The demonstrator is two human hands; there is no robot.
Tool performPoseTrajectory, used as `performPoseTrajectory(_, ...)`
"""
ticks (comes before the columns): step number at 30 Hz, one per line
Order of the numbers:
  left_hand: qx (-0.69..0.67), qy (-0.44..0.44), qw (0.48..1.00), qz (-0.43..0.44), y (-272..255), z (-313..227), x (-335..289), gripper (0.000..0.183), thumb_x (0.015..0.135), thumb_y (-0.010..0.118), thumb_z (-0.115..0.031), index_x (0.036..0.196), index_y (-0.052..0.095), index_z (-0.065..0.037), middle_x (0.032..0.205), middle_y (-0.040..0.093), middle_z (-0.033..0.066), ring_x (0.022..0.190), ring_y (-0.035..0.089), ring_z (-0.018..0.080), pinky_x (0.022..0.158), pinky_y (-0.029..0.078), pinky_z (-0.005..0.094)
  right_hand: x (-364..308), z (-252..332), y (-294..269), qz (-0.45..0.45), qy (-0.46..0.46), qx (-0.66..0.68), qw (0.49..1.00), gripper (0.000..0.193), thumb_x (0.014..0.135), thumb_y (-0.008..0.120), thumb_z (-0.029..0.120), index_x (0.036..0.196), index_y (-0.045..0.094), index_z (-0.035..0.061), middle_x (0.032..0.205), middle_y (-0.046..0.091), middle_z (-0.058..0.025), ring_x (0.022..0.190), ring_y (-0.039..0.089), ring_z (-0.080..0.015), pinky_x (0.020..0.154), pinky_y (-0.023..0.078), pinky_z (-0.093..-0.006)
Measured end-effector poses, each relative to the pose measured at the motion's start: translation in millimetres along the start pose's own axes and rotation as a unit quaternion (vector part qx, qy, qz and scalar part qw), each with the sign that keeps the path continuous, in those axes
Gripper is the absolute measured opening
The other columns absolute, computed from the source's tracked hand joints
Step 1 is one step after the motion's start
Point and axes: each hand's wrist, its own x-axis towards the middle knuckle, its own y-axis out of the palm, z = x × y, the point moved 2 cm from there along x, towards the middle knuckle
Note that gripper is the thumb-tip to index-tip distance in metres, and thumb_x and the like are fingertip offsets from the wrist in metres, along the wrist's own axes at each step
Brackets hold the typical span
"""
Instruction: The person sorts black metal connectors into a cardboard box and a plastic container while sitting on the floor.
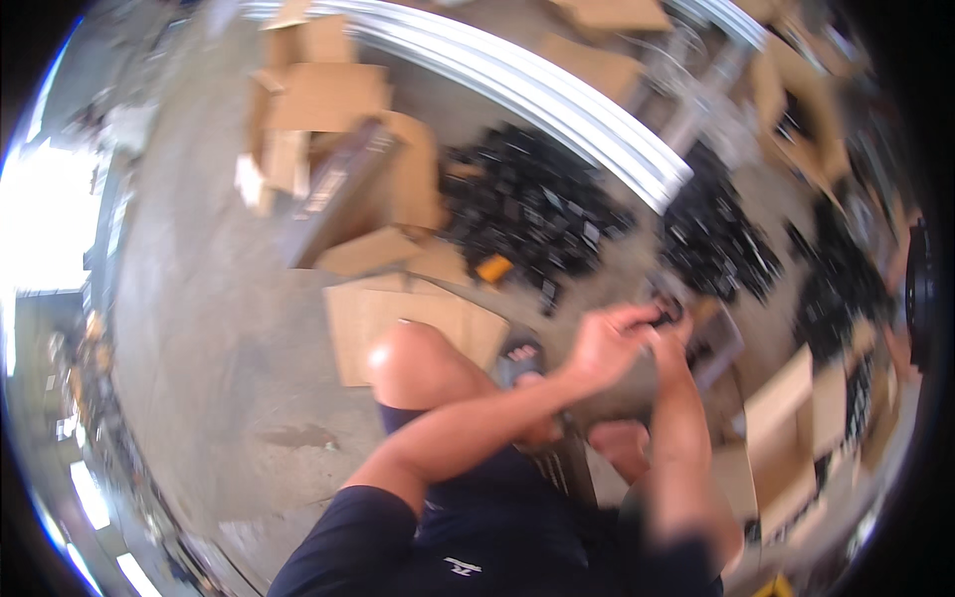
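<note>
In front of me my left hand [609, 346] and my right hand [672, 336] meet with bent, closed fingers around a small black part [668, 313]. Motion blur and the fingers hide its exact kind. Just beyond the hands lies a heap of small black pieces [711, 234] on the floor. A wider heap of similar black pieces [527, 204] spreads to its left, with a small orange-yellow item [493, 268] at its near edge. Below and right of my right hand is a greyish open box [724, 343], partly covered by the hand.
Long silvery metal profiles [517, 85] run across the far side above the heaps. Open cardboard boxes stand at left [328, 95] and right [781, 423], with a flattened cardboard sheet [348, 323] by my knee. Another black heap [841, 274] lies far right. Concrete floor [219, 348] stretches left.
</note>
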Motion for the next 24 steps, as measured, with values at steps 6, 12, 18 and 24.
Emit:
performPoseTrajectory(6,-0.035,-0.051,0.998,0.015,13,13,13,0.031,0.09,0.071,0.001,0.122,0.07,0.003,0.11,0.073,0.005,0.089,0.062,0.0074,0.078,0.054,0.0258,59,12,-52,0.141,-0.16,-0.263,0.941,0.014,0.077,0.055,0.008,0.063,0.052,0.0103,0.069,0.048,-0.0022,0.067,0.05,-0.0197,0.066,0.044,-0.0311)
performPoseTrajectory(12,-0.103,-0.064,0.992,0.025,11,9,14,0.034,0.091,0.069,0.001,0.125,0.068,0.003,0.108,0.073,0.0041,0.09,0.062,0.0066,0.078,0.053,0.0253,48,20,-33,0.107,-0.122,-0.491,0.856,0.017,0.098,0.056,0.023,0.102,0.06,0.0065,0.096,0.064,-0.0037,0.087,0.064,-0.021,0.077,0.053,-0.0383)
performPoseTrajectory(18,-0.178,-0.04,0.982,0.037,11,-6,13,0.035,0.093,0.067,0.0,0.128,0.065,0.005,0.109,0.072,0.0065,0.093,0.063,0.0069,0.08,0.053,0.0246,-64,19,57,0.026,-0.212,-0.72,0.66,0.025,0.094,0.063,0.025,0.1,0.068,0.002,0.096,0.074,-0.0103,0.087,0.071,-0.0255,0.074,0.055,-0.0387)
performPoseTrajectory(24,-0.265,-0.083,0.96,0.017,2,1,19,0.034,0.094,0.067,-0.002,0.128,0.064,0.005,0.104,0.072,0.006,0.09,0.065,0.0085,0.078,0.054,0.0243,-71,34,41,0.009,-0.37,-0.76,0.534,0.015,0.092,0.066,0.013,0.1,0.07,0.001,0.095,0.074,-0.0128,0.084,0.071,-0.0277,0.075,0.055,-0.04)
